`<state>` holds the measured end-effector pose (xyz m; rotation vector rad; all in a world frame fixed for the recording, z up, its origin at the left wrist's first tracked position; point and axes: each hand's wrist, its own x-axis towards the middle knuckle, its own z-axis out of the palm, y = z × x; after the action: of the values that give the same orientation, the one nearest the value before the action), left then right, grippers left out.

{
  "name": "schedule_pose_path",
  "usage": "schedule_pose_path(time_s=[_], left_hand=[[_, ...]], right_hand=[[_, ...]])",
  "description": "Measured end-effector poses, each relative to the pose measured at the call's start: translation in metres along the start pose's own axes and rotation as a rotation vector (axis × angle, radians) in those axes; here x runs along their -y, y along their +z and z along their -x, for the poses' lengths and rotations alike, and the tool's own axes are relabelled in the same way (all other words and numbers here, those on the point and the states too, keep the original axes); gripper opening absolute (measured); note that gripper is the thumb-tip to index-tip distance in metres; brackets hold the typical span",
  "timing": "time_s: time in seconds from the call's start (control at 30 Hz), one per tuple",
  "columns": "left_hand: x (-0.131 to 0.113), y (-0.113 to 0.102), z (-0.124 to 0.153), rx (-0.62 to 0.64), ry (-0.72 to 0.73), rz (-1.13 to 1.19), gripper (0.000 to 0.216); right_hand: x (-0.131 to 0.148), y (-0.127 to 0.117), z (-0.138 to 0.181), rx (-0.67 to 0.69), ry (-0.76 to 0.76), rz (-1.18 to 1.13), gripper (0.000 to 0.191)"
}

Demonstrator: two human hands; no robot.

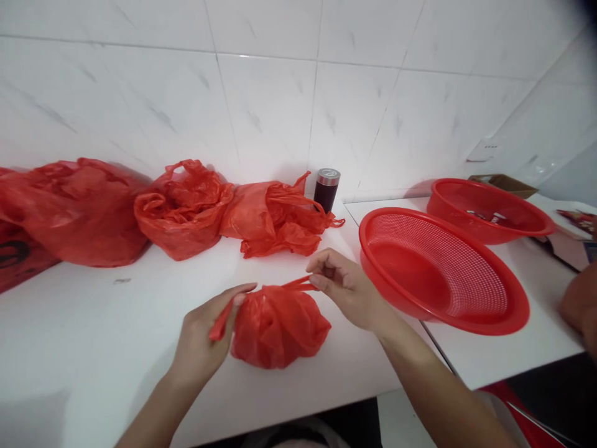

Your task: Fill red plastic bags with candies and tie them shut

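In the head view a filled red plastic bag (280, 330) rests on the white table, its top gathered together. My left hand (205, 333) is closed on the bag's left side, with a bit of red plastic sticking out below the fingers. My right hand (342, 286) pinches the bag's thin handles, pulled taut to the right of the gathered top. What lies inside the bag is hidden.
Several more red plastic bags (181, 224) line the wall. A dark cup with a silver lid (326, 190) stands behind them. A red perforated basket (433, 311) and a red basin (489, 233) are at right. Another person's arm (581, 305) shows at the right edge.
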<state>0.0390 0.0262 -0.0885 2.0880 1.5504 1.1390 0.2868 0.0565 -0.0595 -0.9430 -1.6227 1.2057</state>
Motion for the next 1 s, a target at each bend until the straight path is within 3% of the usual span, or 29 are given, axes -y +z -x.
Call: schedule_pose_path(time_s=[0.1, 0.2, 0.33, 0.43, 0.53, 0.63, 0.73, 0.87, 1.0], left_hand=[[0.025, -0.001, 0.022, 0.027, -0.218, 0.015, 0.032], [0.04, 0.006, 0.042, -0.059, -0.343, 0.048, 0.035], [0.034, 0.02, 0.045, -0.211, -0.415, 0.162, 0.035], [0.025, 0.031, 0.034, -0.289, -0.407, 0.218, 0.037], [0.021, 0.044, 0.023, -0.193, -0.352, 0.222, 0.036], [0.025, 0.058, 0.016, -0.039, -0.325, 0.08, 0.036], [0.033, 0.064, 0.011, 0.053, -0.306, -0.031, 0.034], [0.045, 0.06, -0.002, 0.144, -0.306, -0.142, 0.03], [0.059, 0.06, -0.02, 0.237, -0.297, -0.289, 0.029]], right_hand=[[-0.025, -0.01, 0.011, -0.043, 0.1, 0.071, 0.01], [-0.05, -0.015, 0.018, -0.205, 0.138, 0.069, 0.015], [-0.062, -0.013, 0.016, -0.376, 0.102, 0.055, 0.022], [-0.064, -0.002, 0.011, -0.347, 0.139, 0.064, 0.034], [-0.069, 0.015, 0.01, -0.139, 0.218, 0.22, 0.05], [-0.076, 0.032, 0.011, 0.015, 0.213, 0.428, 0.033], [-0.08, 0.036, 0.01, 0.031, 0.185, 0.436, 0.014], [-0.079, 0.024, 0.005, 0.006, 0.177, 0.367, 0.011], [-0.087, 0.011, -0.002, -0.005, 0.187, 0.496, 0.006]])
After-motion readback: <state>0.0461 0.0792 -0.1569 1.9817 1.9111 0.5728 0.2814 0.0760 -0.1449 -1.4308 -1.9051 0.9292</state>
